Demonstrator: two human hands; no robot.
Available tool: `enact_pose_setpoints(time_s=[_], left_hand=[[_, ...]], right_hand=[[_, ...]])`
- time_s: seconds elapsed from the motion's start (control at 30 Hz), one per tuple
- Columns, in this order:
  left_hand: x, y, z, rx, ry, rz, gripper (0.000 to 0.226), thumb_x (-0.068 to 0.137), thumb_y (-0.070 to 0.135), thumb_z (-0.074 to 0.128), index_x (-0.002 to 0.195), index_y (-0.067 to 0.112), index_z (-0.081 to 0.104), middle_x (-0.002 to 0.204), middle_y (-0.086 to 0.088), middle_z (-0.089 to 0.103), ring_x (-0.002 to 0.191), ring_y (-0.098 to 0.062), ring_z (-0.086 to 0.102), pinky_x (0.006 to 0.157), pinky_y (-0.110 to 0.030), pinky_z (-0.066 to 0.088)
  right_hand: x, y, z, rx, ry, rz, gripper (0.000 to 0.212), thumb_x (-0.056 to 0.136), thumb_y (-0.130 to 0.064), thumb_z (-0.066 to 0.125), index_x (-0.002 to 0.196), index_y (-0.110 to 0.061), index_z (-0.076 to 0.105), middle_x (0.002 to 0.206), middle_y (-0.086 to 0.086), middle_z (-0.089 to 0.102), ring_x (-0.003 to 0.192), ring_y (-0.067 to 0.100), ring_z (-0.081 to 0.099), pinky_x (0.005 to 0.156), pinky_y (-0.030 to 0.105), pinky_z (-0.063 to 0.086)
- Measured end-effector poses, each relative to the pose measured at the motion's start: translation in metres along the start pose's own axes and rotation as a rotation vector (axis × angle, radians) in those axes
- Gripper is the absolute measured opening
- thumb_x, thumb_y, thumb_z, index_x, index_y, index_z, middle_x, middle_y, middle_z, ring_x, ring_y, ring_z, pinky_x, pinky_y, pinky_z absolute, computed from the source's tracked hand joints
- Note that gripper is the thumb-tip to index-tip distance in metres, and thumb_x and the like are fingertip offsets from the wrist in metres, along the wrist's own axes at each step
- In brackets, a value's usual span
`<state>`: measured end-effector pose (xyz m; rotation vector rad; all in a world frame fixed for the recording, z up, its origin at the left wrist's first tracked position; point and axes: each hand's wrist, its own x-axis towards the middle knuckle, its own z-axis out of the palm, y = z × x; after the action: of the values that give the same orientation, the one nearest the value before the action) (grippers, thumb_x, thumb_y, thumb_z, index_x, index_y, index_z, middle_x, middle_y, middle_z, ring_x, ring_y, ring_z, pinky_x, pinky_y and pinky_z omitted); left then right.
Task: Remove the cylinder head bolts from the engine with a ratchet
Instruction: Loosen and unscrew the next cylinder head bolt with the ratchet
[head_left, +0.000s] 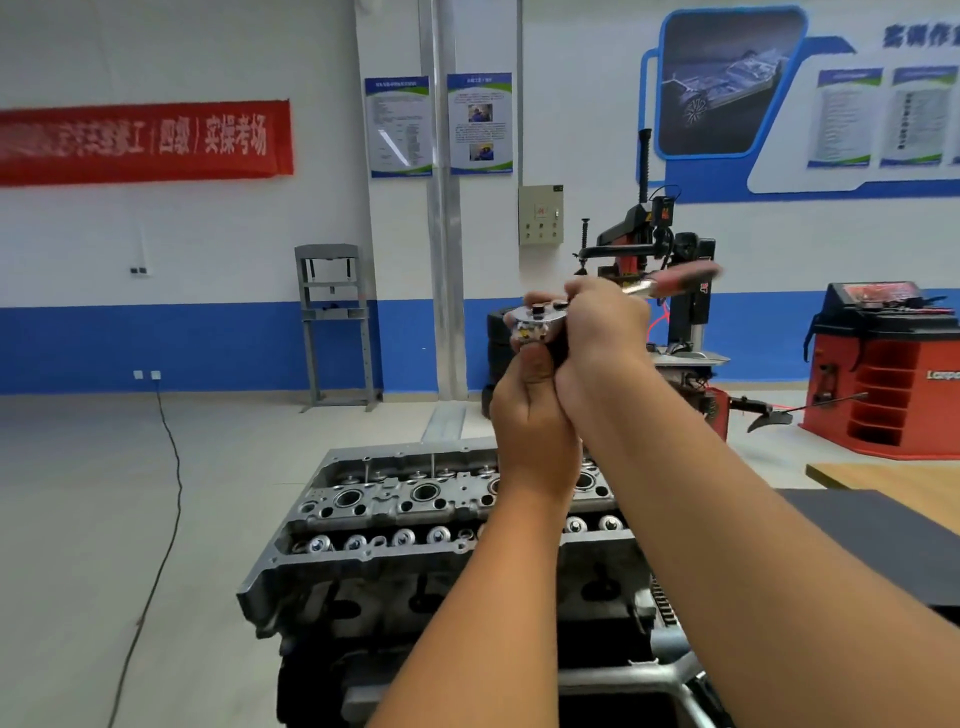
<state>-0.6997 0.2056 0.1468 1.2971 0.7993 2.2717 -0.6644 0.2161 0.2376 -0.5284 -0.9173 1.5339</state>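
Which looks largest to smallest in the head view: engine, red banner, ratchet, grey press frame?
1. Engine, nearest the camera, so its apparent size is inflated.
2. Red banner on the far wall.
3. Grey press frame.
4. Ratchet, partly hidden by both hands; clearly smallest.

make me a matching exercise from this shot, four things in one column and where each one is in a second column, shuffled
Things:
1. ratchet
2. engine
3. red banner
4. grey press frame

Places:
A. on the wall at upper left
B. standing on the floor against the blue wall stripe
C. held up in both hands, left hand and right hand, above the engine
D. low in the middle, under the forearms

Pairs: 1-C, 2-D, 3-A, 4-B
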Motion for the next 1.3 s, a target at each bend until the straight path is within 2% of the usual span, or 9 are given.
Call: enact_pose_setpoints(time_s=[0.13,0.23,0.4,0.53,0.67,0.8,0.93,1.2,1.3], left_hand=[[-0.002,0.002,0.001,0.004,-0.080,0.007,0.046,0.101,0.051,0.040,0.102,0.015,0.070,0.087,0.000,0.073,0.087,-0.019,0.068,0.075,-0.035,0.052],[-0.005,0.003,0.004,0.049,-0.054,0.037,0.044,0.103,0.049,0.041,0.104,0.016,0.070,0.095,-0.008,0.073,0.093,-0.029,0.067,0.081,-0.045,0.052],[-0.008,0.004,0.011,0.184,0.002,0.033,0.034,0.101,0.051,0.043,0.083,0.028,0.060,0.085,-0.013,0.047,0.090,-0.055,0.040,0.060,-0.023,0.036],[-0.007,-0.001,0.008,0.133,0.017,0.040,0.039,0.103,0.047,0.043,0.091,0.018,0.066,0.064,0.009,0.056,0.064,-0.019,0.051,0.062,-0.029,0.038],[-0.007,0.000,0.006,0.009,-0.055,-0.054,0.043,0.109,0.039,0.045,0.080,0.015,0.065,0.061,0.005,0.059,0.060,-0.015,0.053,0.059,-0.032,0.038],[-0.009,-0.002,0.002,0.117,-0.052,-0.049,0.050,0.098,0.060,0.045,0.067,0.022,0.056,0.059,0.002,0.046,0.057,-0.018,0.037,0.058,-0.036,0.027],[-0.010,-0.007,-0.003,0.270,-0.068,-0.064,0.048,0.094,0.061,0.044,0.055,0.034,0.053,0.054,0.009,0.037,0.054,-0.017,0.027,0.054,-0.036,0.021],[-0.015,-0.022,-0.013,0.104,-0.099,-0.041,0.063,0.104,0.060,0.033,0.067,0.011,0.050,0.053,0.002,0.041,0.047,-0.012,0.034,0.048,-0.026,0.027],[-0.023,-0.029,-0.018,0.106,-0.092,-0.103,0.061,0.096,0.065,0.034,0.067,0.013,0.048,0.053,-0.001,0.034,0.045,-0.012,0.028,0.046,-0.026,0.022]], right_hand=[[-0.013,0.003,-0.012,0.071,0.102,-0.178,0.017,0.095,-0.001,0.046,0.083,0.004,0.057,0.066,0.015,0.073,0.061,0.031,0.064,0.054,0.037,0.056],[-0.008,-0.011,-0.014,-0.045,-0.059,0.047,0.030,0.098,-0.008,0.043,0.110,0.011,0.062,0.081,0.021,0.074,0.062,0.029,0.066,0.053,0.031,0.055],[0.000,-0.030,-0.014,-0.175,-0.230,0.224,0.028,0.101,-0.013,0.041,0.084,-0.001,0.060,0.055,0.009,0.064,0.043,0.019,0.063,0.055,0.027,0.051],[-0.008,-0.017,-0.012,-0.024,-0.151,0.178,0.023,0.099,-0.010,0.043,0.088,0.003,0.059,0.063,0.013,0.068,0.048,0.023,0.066,0.049,0.027,0.054],[-0.014,-0.006,-0.010,0.204,0.173,-0.159,0.018,0.094,0.004,0.039,0.081,-0.003,0.049,0.053,0.010,0.067,0.049,0.027,0.069,0.047,0.033,0.055],[-0.010,-0.014,-0.009,0.151,-0.064,0.094,0.019,0.099,-0.004,0.038,0.104,0.002,0.055,0.072,0.018,0.066,0.050,0.029,0.068,0.048,0.036,0.057],[0.001,-0.031,-0.011,-0.038,-0.315,0.309,0.018,0.101,-0.007,0.039,0.086,-0.012,0.047,0.061,0.003,0.055,0.049,0.017,0.060,0.041,0.024,0.048],[-0.004,0.008,-0.015,0.264,-0.201,0.034,0.023,0.103,-0.025,0.058,0.112,-0.004,0.057,0.072,0.006,0.068,0.058,0.022,0.072,0.046,0.025,0.052],[-0.004,0.012,-0.033,0.180,-0.460,0.032,0.023,0.098,-0.037,0.062,0.090,-0.015,0.064,0.079,0.008,0.071,0.062,0.021,0.065,0.052,0.025,0.049]])
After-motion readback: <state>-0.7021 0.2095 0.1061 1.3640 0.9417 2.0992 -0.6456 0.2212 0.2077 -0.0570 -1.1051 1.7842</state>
